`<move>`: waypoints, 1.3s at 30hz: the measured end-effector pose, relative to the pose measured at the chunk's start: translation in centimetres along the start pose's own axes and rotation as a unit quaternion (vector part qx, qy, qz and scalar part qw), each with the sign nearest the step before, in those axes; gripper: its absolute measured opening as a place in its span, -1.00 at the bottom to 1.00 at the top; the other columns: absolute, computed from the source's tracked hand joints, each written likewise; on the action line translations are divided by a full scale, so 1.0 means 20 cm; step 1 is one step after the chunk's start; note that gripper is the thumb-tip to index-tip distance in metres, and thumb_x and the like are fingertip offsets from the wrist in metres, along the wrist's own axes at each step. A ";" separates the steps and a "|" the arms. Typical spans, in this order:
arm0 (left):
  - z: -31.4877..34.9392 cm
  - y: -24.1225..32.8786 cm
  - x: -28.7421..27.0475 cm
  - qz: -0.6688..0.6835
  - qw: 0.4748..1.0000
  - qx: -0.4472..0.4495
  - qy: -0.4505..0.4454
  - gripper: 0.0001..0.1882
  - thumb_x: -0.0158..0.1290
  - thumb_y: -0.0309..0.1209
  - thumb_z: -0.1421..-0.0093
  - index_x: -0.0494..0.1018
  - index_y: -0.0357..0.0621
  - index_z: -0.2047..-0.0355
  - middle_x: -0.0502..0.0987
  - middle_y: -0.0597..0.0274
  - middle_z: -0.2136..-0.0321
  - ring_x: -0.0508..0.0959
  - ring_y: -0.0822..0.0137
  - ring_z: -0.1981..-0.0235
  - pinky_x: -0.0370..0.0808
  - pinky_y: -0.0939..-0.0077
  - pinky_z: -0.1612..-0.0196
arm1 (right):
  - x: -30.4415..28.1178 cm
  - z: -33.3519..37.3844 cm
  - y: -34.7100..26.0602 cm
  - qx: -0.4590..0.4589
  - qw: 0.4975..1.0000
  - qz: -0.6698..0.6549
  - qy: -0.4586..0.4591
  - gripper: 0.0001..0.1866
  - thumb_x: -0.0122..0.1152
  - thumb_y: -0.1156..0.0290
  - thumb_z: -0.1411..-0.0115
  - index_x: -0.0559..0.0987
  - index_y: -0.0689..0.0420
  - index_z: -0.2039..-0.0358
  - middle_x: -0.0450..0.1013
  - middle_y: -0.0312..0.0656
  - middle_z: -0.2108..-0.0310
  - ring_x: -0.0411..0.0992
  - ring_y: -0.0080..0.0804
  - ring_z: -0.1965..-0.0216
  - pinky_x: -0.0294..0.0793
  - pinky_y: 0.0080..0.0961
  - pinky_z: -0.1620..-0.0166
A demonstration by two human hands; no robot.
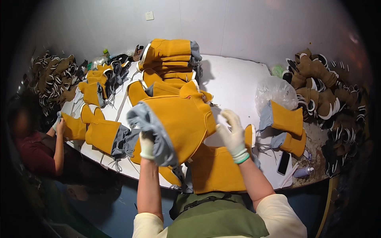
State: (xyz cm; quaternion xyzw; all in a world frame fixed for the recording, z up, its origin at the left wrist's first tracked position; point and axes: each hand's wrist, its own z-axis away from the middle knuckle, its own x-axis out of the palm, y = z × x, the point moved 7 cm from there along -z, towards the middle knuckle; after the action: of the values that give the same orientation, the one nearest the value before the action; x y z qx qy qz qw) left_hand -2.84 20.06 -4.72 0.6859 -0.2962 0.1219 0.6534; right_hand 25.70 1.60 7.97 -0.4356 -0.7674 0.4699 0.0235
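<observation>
A large mustard-yellow boot upper (180, 123) with a grey fabric cuff (152, 133) is raised in front of me, over the table. My left hand (147, 148), in a white glove, is closed on it at the cuff; the fingers are partly hidden by the grey fabric. My right hand (233, 135), gloved in white with a green wrist band, is beside the upper's right edge. Its fingers are apart and hold nothing. Below it, another yellow upper (217, 168) lies at the table's near edge.
Stacked yellow uppers (170, 48) stand at the back of the white table (234, 67). Brown pieces with white edges (317, 79) are heaped at right. A clear plastic bag (276, 93), a phone (283, 163) and a spray can (304, 171) lie nearby. A co-worker (39, 152) handles an upper at left.
</observation>
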 end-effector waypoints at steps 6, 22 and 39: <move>0.26 0.00 -0.07 0.088 0.993 -0.013 0.079 -0.67 -0.16 -0.41 -0.35 0.33 -0.25 -0.07 0.50 0.09 0.11 0.53 0.26 0.13 0.52 0.34 0.06 | 0.06 0.07 0.37 0.270 0.902 -0.332 -0.062 -0.40 0.12 0.19 -0.33 0.32 0.41 -0.18 0.30 -0.14 -0.15 0.30 -0.41 -0.15 0.18 -0.51 -0.25; 0.49 0.02 -0.01 0.059 0.989 0.000 0.138 -0.63 -0.16 -0.34 -0.37 0.29 -0.23 -0.12 0.47 0.10 0.04 0.50 0.24 0.06 0.49 0.34 0.01 | -0.14 0.17 0.28 0.181 0.869 -0.448 -0.105 -0.63 0.13 0.38 -0.32 0.48 0.32 -0.07 0.51 -0.27 0.04 0.41 -0.58 0.04 0.35 -0.62 -0.06; 0.40 0.04 0.33 0.081 0.996 -0.004 0.035 -0.59 -0.15 -0.28 -0.39 0.24 -0.21 -0.17 0.43 0.11 -0.03 0.47 0.22 -0.01 0.47 0.33 -0.05 | -0.31 0.37 0.37 0.249 0.865 -0.435 0.017 -0.66 0.07 0.41 -0.35 0.49 0.26 -0.09 0.50 -0.25 0.02 0.44 -0.53 0.04 0.38 -0.57 -0.07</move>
State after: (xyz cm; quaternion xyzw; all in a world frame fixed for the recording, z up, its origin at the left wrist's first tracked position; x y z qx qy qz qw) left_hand 0.17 10.60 -1.24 0.6524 -0.3286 0.1970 0.6539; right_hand 31.11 -6.59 0.67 -0.0455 -0.7358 0.5800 0.3465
